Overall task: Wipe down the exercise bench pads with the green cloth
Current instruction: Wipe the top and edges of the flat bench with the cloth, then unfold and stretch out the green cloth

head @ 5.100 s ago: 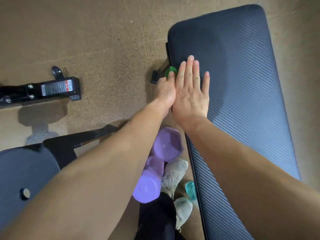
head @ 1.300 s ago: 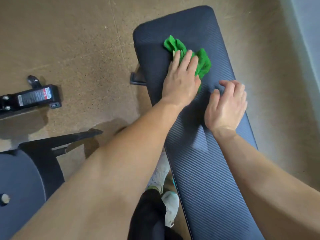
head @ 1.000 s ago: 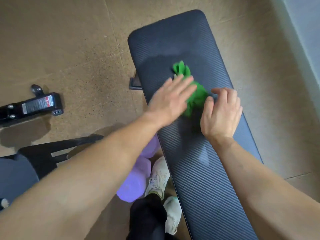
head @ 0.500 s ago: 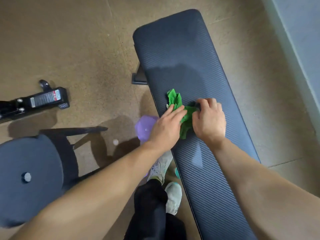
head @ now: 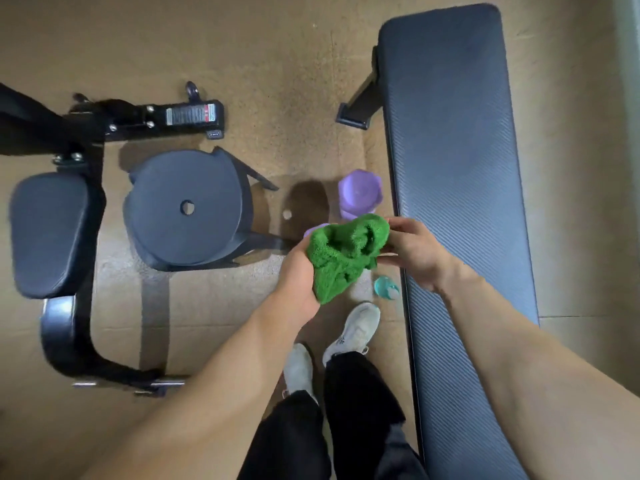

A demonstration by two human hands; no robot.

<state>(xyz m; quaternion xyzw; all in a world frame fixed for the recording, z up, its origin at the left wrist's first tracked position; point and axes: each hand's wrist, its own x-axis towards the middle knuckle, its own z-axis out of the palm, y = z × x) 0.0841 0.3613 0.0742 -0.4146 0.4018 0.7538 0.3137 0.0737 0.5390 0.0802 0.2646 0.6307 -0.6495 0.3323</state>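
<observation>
At the bottom of the frame stand two legs in black trousers, with pale sneakers on the tan floor. Both bare forearms reach up from the lower corners and meet near the centre.

The left hand grips the lower left of the green cloth. The bunched fabric fills its palm and hides its fingers, so I cannot tell exactly how they lie. The right hand holds the cloth's upper right edge, its fingers curled and pinching the fabric. The cloth is held crumpled between the two hands, over the floor and just left of the exercise bench pad.

Just below the cloth a small teal object lies on the floor by the pad's left edge. Just above it is a purple dumbbell, partly covered by the cloth.

The long dark ribbed pad runs up the right side of the frame, with a black bench leg sticking out at its upper left. Left of centre is a round black stool. Farther left, a rounded rectangular pad sits on a black frame, whose labelled foot lies at upper left.
</observation>
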